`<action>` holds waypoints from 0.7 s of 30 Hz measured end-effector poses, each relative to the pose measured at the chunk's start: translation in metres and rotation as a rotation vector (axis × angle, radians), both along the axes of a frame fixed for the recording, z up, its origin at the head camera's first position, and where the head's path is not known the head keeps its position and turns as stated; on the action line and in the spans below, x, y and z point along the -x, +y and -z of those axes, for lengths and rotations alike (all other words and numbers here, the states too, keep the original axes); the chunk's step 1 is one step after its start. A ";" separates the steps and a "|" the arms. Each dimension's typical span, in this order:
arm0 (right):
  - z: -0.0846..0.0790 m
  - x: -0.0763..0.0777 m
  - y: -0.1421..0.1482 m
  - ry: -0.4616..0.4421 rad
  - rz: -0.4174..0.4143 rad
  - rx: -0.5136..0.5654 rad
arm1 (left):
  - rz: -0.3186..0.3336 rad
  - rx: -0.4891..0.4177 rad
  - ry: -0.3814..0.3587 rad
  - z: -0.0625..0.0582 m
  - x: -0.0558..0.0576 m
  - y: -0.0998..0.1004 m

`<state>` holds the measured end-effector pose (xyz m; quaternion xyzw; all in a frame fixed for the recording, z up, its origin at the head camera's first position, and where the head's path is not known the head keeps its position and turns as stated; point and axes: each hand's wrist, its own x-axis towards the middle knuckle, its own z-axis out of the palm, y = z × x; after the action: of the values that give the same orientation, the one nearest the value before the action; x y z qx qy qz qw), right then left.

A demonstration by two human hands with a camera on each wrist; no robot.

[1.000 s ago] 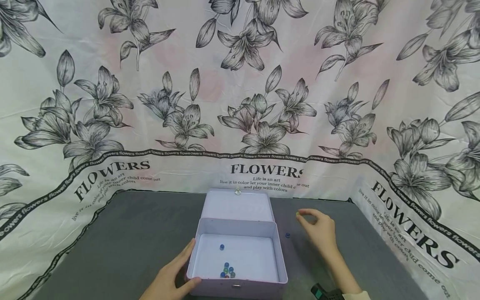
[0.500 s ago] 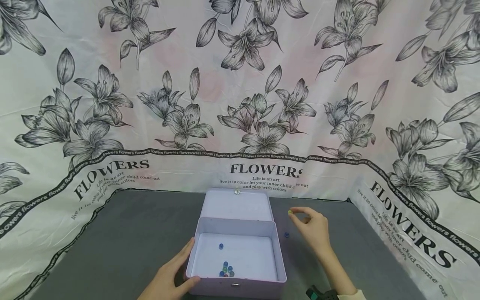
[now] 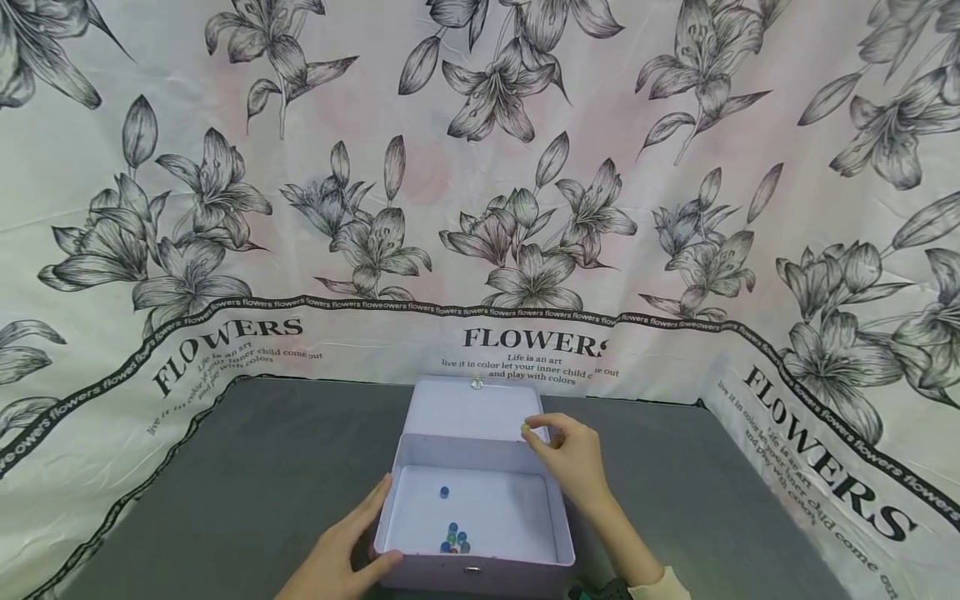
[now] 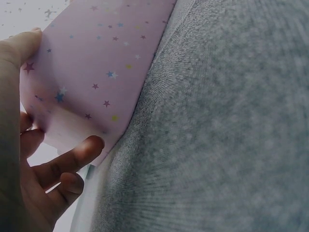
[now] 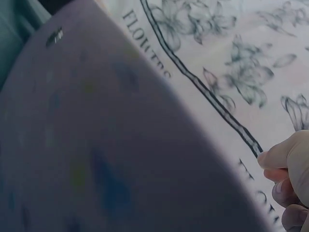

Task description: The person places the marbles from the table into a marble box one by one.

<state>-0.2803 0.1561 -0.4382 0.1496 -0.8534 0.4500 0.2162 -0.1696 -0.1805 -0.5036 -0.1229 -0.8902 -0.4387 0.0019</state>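
Note:
A lilac tin box (image 3: 480,575) stands with its lid (image 3: 472,408) swung open to the back. My left hand (image 3: 337,550) holds its front left corner, thumb at the front rim and fingers along the left side. In the left wrist view, stars dot the box's outer wall (image 4: 91,53). My right hand (image 3: 576,462) pinches a small yellow-green marble (image 3: 525,427) between thumb and fingertips, above the box's back right part and overlapping the lid. Inside, a lone blue marble (image 3: 444,492) lies apart from a cluster of several blue and green marbles (image 3: 453,538) near the front.
A dark grey cloth-covered tabletop (image 3: 285,467) extends to both sides of the box. Behind and beside it hangs a white curtain (image 3: 360,350) with flower prints and lettering. A dark band (image 3: 607,590) sits at the right wrist.
My right hand has moved left with the yellow-green marble, from beside the box to over its back right. It now covers the blue marble's spot on the table. My left hand stays put.

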 end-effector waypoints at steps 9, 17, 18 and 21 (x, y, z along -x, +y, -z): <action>-0.008 -0.002 -0.037 0.025 -0.077 0.040 | 0.012 0.004 -0.003 0.001 0.001 -0.003; -0.009 0.000 -0.061 0.037 -0.114 0.034 | 0.003 0.009 -0.007 -0.001 -0.001 -0.004; -0.009 0.001 -0.063 0.036 -0.125 0.032 | 0.002 0.012 0.000 -0.001 -0.001 -0.003; -0.006 0.003 -0.067 0.031 -0.142 0.015 | 0.009 0.029 0.045 0.001 0.000 -0.003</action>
<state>-0.2829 0.0895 -0.4325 0.2151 -0.8337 0.4685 0.1978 -0.1696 -0.1831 -0.5048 -0.1366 -0.8958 -0.4227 0.0181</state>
